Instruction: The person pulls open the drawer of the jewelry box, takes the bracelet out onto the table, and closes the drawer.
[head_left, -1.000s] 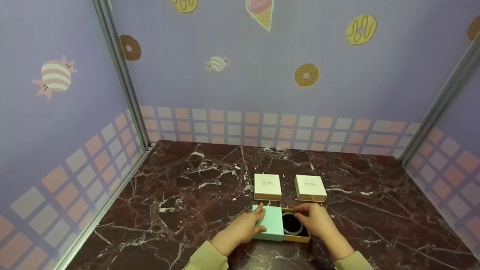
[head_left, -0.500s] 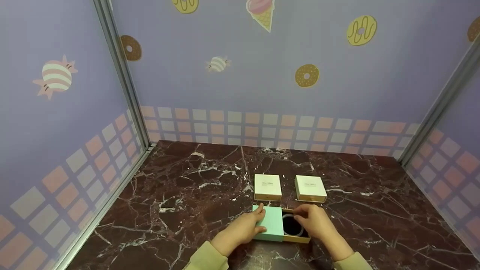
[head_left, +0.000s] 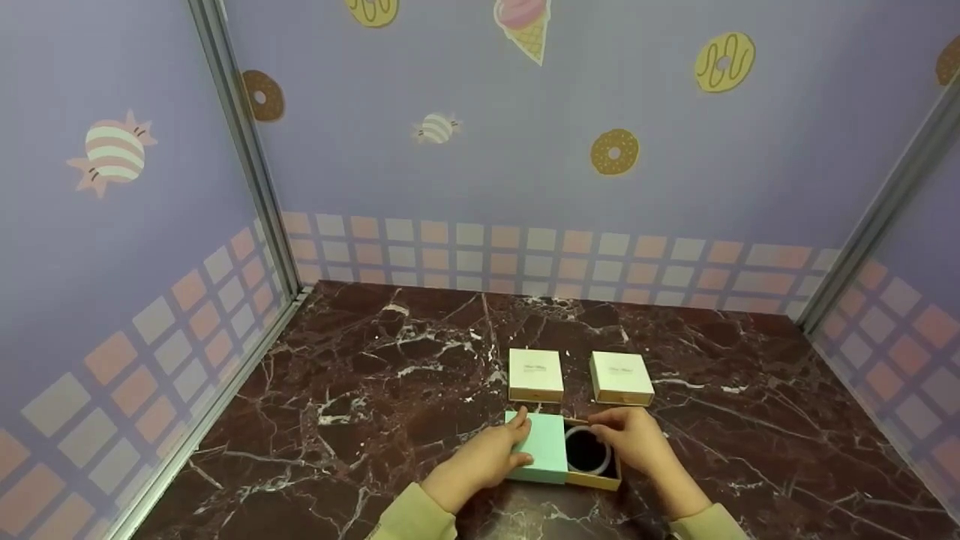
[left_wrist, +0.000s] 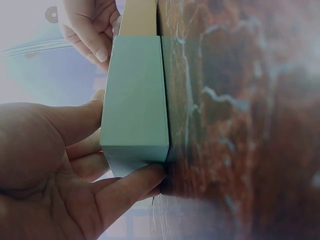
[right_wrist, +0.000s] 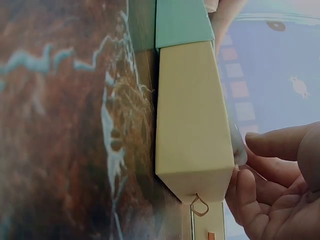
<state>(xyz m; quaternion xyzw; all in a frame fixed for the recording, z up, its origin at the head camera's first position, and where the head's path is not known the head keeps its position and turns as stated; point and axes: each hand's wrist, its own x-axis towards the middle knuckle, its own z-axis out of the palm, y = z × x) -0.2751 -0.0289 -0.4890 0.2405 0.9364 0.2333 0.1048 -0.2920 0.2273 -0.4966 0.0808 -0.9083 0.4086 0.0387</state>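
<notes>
A mint-green slide-out gift box sleeve [head_left: 547, 444] lies near the front of the table. Its yellow drawer [head_left: 594, 480] is pulled out to the right, showing a dark lining. Inside sits a pale, translucent bangle [head_left: 607, 458]. My left hand [head_left: 480, 454] grips the sleeve, thumb on top and fingers round its left end. At the drawer's far right corner, my right hand [head_left: 637, 442] pinches the bangle between thumb and fingers. In the right wrist view, the bangle's edge [right_wrist: 239, 146] pokes up above the drawer wall, and a small ribbon loop [right_wrist: 200, 206] hangs from the drawer's end.
Two cream boxes, a left one [head_left: 535, 371] and a right one [head_left: 621, 373], stand behind the green box, lids printed with small text. The dark red marbled table [head_left: 390, 420] meets purple walls [head_left: 450, 180] at the back and sides.
The bangle has shifted a little to the right and tilted up slightly under my right hand's fingers. My left hand and the green sleeve have kept their place.
</notes>
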